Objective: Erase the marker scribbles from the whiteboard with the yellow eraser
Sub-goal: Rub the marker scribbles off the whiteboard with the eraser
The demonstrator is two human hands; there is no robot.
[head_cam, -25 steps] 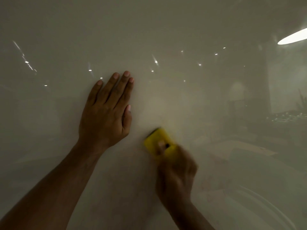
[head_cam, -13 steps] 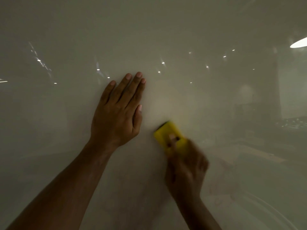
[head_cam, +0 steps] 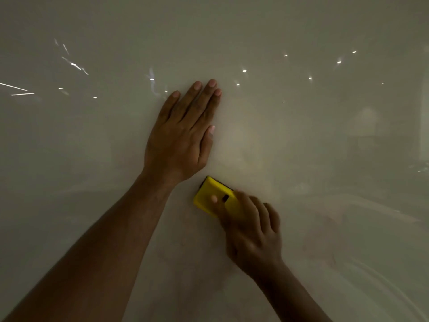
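Left of centre, left hand (head_cam: 181, 140) spread flat and empty against the whiteboard (head_cam: 301, 135). Just below and right of its heel, yellow eraser (head_cam: 212, 197), long axis tilted up-left, pinched in the right hand (head_cam: 251, 231) grip. No clear scribbles visible; faint pinkish smudges lower right, nearer the right hand.
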